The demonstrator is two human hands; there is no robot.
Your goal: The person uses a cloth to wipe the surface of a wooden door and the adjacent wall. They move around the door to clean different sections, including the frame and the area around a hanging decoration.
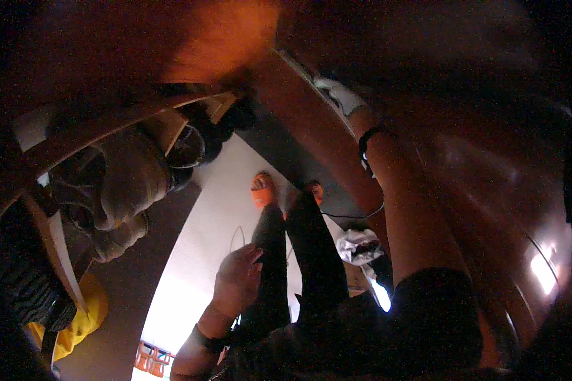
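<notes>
My right hand, pale as if gloved or covered, reaches forward to the edge of a reddish-brown panel. Its fingers are blurred, so their grip is unclear. A dark band circles that wrist. Lower down, my left hand hangs above my leg with its fingers loosely curled; whether anything lies inside them does not show. A dark band sits on this wrist too. A thin dark cable runs below the panel. Orange footwear shows on my feet.
At left, brown work boots or bags and a dark round container stand behind a curved wooden edge. A yellow cloth or bag lies lower left. Crumpled silvery wrapping lies right of my legs. A glossy reddish surface rises at right.
</notes>
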